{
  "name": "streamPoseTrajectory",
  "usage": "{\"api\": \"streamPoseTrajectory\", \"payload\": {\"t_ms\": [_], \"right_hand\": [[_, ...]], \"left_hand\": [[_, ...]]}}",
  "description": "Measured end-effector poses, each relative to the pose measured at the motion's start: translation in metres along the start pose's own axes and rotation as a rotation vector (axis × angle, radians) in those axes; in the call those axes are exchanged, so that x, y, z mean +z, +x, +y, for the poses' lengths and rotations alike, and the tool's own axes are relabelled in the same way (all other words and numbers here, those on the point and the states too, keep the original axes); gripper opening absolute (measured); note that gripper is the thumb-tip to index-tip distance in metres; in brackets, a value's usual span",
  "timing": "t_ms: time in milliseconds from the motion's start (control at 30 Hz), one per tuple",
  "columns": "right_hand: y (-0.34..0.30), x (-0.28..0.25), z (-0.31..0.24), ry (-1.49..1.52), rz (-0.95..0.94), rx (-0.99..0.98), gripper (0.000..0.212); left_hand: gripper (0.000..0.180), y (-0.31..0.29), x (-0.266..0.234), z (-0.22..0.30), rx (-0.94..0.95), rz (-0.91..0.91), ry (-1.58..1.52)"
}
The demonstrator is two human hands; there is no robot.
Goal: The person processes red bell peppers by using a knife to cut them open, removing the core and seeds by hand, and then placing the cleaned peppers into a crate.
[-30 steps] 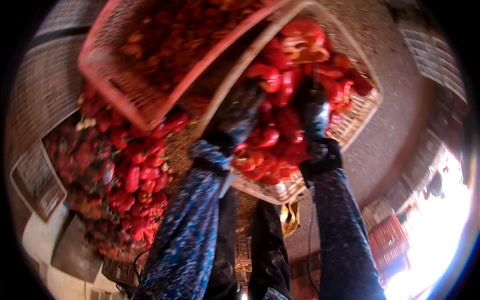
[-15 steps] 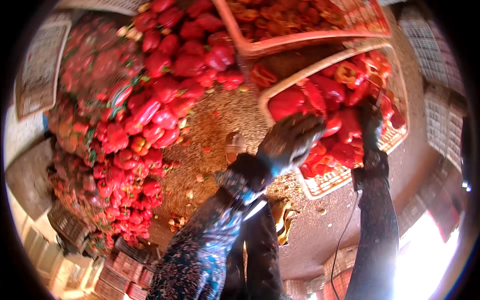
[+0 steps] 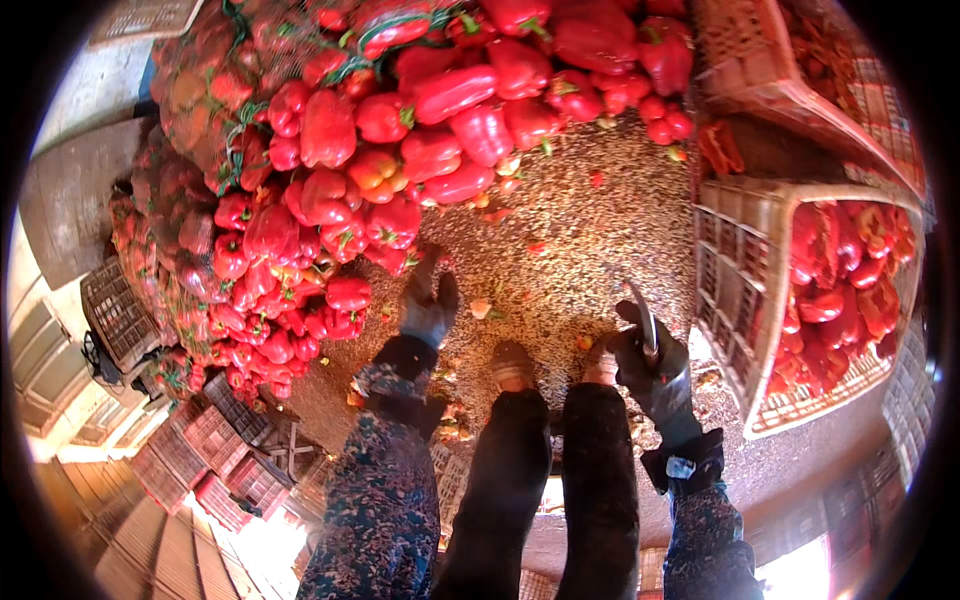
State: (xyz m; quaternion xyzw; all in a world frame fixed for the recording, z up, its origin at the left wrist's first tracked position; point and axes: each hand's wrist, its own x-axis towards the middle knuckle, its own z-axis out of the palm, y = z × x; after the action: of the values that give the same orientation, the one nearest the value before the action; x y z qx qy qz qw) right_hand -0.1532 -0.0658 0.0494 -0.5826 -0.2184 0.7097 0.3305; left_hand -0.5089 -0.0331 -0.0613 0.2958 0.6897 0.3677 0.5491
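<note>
My left hand (image 3: 430,303), in a dark glove, reaches to the near edge of a heap of red bell peppers (image 3: 430,153). Its thumb and fingers are apart, with nothing seen between them. My right hand (image 3: 655,372), also gloved, is closed around a knife, mostly hiding the handle. The curved knife blade (image 3: 645,318) points up and away from me, above the floor near my right foot. To the right stands a pale plastic crate (image 3: 745,290) holding cut red peppers (image 3: 840,300).
Mesh sacks of peppers (image 3: 180,215) lie behind the heap at the left. Another red crate (image 3: 745,50) stands at the far right. Seeds and scraps cover the floor (image 3: 580,240). Stacked crates (image 3: 205,445) are at the lower left.
The view has swung left. Both hands have come away from the pale crate: the left has moved to the whole peppers, and the right has drawn back with the knife now visible.
</note>
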Motion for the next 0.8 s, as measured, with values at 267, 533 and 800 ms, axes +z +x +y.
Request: {"api": "streamPoseTrajectory", "payload": {"t_ms": [267, 533, 800], "right_hand": [[0.1, 0.023, 0.049, 0.286, -0.12, 0.066, 0.056], [0.224, 0.064, 0.088, 0.416, -0.387, 0.083, 0.046], [0.243, 0.14, 0.058, 0.042, -0.566, -0.253, 0.058]], "left_hand": [[0.081, 0.128, -0.154, 0.025, 0.584, 0.435, 0.398], [0.105, 0.151, -0.152, 0.049, 0.533, 0.43, 0.744], [0.101, 0.085, -0.133, 0.061, 0.469, 0.066, 0.112]]}}
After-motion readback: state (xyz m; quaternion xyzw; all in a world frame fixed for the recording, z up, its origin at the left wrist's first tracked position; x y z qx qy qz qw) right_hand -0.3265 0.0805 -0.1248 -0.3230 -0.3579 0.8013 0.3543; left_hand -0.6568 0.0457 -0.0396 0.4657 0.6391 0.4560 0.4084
